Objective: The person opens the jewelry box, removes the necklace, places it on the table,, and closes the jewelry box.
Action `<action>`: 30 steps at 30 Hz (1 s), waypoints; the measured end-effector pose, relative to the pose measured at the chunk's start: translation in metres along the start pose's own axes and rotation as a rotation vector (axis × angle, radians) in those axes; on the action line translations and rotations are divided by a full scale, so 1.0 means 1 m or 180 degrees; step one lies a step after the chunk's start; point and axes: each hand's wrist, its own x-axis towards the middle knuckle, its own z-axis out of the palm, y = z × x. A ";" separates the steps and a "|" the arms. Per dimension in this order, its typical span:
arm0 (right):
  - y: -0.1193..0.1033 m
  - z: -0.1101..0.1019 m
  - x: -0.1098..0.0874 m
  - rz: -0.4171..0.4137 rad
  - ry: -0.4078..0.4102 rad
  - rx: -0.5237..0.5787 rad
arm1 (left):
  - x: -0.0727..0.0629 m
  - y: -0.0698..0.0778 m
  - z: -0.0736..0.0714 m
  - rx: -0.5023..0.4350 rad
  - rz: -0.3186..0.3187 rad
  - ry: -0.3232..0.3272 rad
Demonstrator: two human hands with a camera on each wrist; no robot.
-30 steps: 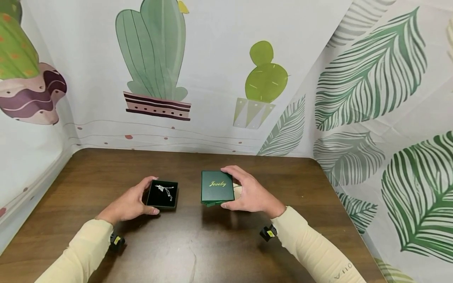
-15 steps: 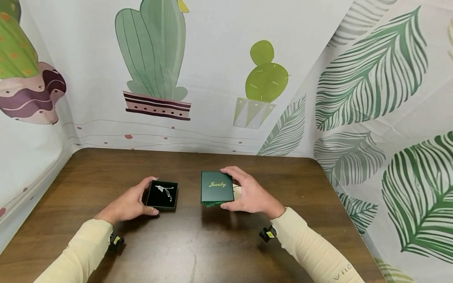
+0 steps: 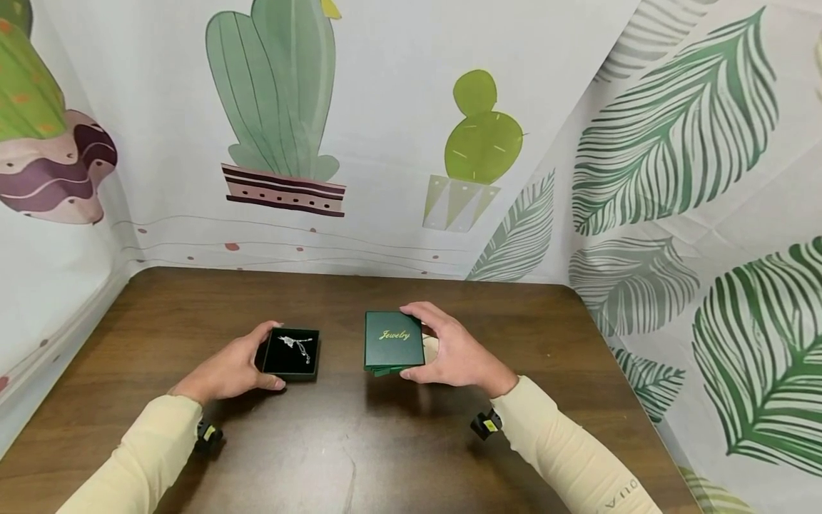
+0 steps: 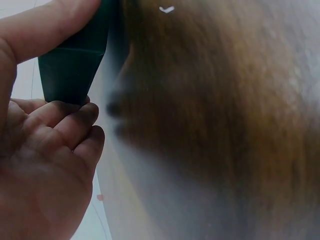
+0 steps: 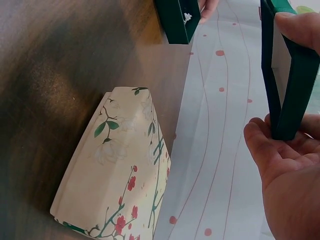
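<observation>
On the left of the table, my left hand [image 3: 225, 370] grips a small dark green jewelry box base [image 3: 279, 360], thumb on the near side and fingers at the far side. A silver chain with a pendant [image 3: 295, 344] lies on its black lining. My right hand [image 3: 452, 351] holds the green box lid [image 3: 393, 351] by its right edge, gold "Jewelry" lettering facing up. The lid's pale hollow underside shows in the right wrist view, with a green ribbon [image 5: 279, 6] at its edge. Lid and base are apart.
A cream box with printed flowers [image 5: 110, 160] stands on the table below my right hand, mostly hidden by the lid and hand in the head view. The brown wooden table [image 3: 359, 442] ends at a white wall cloth [image 3: 392, 143] printed with cacti and leaves.
My left hand and the jewelry box base have shifted very slightly left. My right hand and the lid stay in place.
</observation>
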 end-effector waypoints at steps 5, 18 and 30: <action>0.000 0.001 0.000 -0.0003 0.0010 -0.0018 | -0.001 -0.001 -0.001 -0.0016 -0.0001 -0.0029; -0.002 0.003 -0.002 -0.0066 0.0034 -0.0037 | 0.001 -0.005 -0.001 -0.0038 -0.0049 -0.0101; -0.003 0.006 -0.001 -0.0028 0.0003 0.0029 | 0.000 -0.005 -0.002 -0.0020 -0.0070 -0.0139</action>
